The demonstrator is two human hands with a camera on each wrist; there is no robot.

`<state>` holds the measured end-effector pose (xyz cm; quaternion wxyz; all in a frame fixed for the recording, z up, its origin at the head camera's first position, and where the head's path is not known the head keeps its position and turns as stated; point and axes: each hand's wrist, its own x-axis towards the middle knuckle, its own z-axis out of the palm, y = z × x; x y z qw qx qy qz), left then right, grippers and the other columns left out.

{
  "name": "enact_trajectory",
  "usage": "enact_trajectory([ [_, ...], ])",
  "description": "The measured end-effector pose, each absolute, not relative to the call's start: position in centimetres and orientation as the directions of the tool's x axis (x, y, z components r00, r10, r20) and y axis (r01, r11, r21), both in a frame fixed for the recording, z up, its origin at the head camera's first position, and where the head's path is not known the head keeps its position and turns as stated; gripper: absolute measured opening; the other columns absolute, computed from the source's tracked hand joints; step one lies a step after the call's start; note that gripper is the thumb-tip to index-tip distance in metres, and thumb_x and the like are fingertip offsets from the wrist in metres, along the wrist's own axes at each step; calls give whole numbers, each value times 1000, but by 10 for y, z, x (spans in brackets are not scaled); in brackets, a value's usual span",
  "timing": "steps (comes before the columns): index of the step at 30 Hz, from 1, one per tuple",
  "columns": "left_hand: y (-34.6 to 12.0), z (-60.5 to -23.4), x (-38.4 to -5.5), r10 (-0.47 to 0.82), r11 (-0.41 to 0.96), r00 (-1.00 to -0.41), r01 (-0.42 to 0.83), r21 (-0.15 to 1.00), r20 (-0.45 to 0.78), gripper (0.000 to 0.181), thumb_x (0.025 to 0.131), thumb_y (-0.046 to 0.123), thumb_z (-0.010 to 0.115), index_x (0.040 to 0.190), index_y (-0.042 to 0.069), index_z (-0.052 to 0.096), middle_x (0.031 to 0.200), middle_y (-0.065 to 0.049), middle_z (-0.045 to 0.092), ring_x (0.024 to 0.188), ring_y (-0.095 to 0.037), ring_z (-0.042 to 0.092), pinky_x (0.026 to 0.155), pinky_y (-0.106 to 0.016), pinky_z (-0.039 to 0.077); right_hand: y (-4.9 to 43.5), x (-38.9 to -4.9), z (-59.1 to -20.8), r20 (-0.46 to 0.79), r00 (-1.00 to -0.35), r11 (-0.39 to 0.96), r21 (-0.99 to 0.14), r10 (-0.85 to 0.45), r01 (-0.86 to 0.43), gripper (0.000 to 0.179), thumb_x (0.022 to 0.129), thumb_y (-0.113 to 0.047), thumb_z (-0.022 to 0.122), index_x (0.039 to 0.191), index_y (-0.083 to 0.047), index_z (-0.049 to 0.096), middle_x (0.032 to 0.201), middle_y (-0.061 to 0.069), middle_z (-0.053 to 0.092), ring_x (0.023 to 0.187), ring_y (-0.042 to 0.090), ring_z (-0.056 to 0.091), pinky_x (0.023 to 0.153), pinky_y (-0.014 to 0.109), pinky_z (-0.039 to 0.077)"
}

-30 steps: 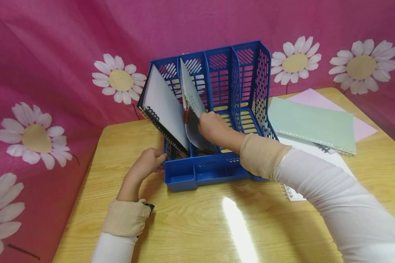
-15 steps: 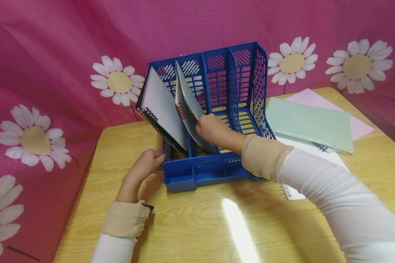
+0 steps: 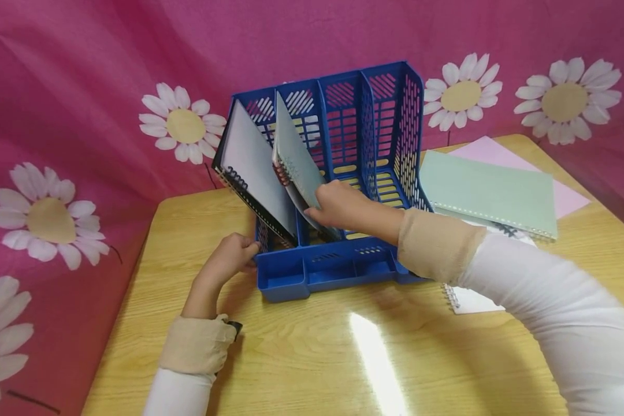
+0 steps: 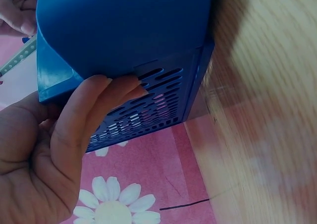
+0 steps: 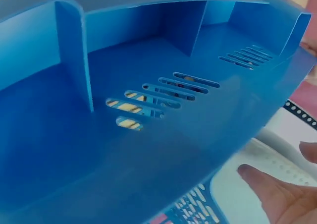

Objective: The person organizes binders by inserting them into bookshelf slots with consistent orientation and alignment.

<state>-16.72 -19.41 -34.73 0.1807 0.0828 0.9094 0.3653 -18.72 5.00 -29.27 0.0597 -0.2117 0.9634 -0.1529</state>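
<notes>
A blue file organizer [image 3: 283, 293] with upright compartments stands on the table. My left hand [image 3: 230, 256] grips its left front corner, with the thumb inside and the fingers along the outer slotted wall [image 4: 148, 105]. In the second compartment from the left, spiral notebooks lean leftward, one with a reddish-brown coil and a pale grey-green notebook [image 3: 299, 153] beside it. My right hand [image 3: 343, 203] pinches the lower front edge of these; in the right wrist view the thumb and a finger lie on either side. A black-backed spiral notebook [image 3: 255, 156] leans in the leftmost compartment.
To the organizer's right lie a light green notebook [image 3: 491, 188], a pink sheet [image 3: 569, 199] partly beneath it, and a white spiral notebook [image 3: 473, 301] partly covered by my right sleeve. A pink flowered cloth [image 3: 312, 34] hangs behind the wooden table [image 3: 301, 352].
The notebooks in the second compartment have tipped slightly left and closed together. My right hand has slid a little down along their edge. My left hand keeps its place on the organizer.
</notes>
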Motion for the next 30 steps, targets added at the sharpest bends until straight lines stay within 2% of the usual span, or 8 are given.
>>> enact_trajectory([
  [5, -194, -346, -167, 288, 719, -920, 24, 694, -266, 41, 98, 12, 44, 57, 13, 36, 62, -5, 55, 72, -30, 70, 68, -36, 59, 58, -174, -288, -81, -860, 849, -231, -503, -475, 33, 93, -29, 59, 67, -11, 50, 54, -2, 37, 47, 12, 37, 44, 25, 31],
  [9, -194, -345, -167, 284, 722, -919, 17, 692, -275, 41, 97, 12, 44, 57, 13, 35, 60, -4, 52, 71, -27, 70, 68, -35, 59, 64, -166, -287, -111, -847, 849, -184, -519, -496, 29, 93, -29, 59, 71, -11, 52, 58, -1, 41, 51, 14, 41, 45, 27, 33],
  [14, -194, -345, -168, 281, 723, -917, 8, 691, -283, 41, 98, 12, 44, 57, 13, 35, 61, -5, 53, 74, -29, 70, 69, -36, 58, 76, -162, -283, -118, -842, 847, -164, -526, -506, 24, 91, -27, 60, 76, -9, 54, 62, 0, 45, 53, 14, 43, 45, 28, 34],
  [22, -194, -345, -169, 273, 735, -921, 12, 678, -279, 41, 98, 12, 44, 57, 12, 38, 63, -6, 54, 73, -30, 70, 70, -36, 58, 116, -166, -274, -112, -853, 858, -143, -509, -493, 26, 91, -21, 60, 71, -8, 50, 55, 0, 39, 46, 12, 37, 45, 25, 33],
  [30, -195, -345, -167, 275, 741, -918, 15, 671, -284, 42, 98, 13, 44, 56, 14, 35, 55, -1, 47, 75, -33, 70, 75, -38, 57, 172, -169, -270, -121, -885, 892, -102, -450, -440, 17, 86, -17, 64, 76, -5, 56, 60, 2, 46, 56, 18, 49, 51, 33, 46],
])
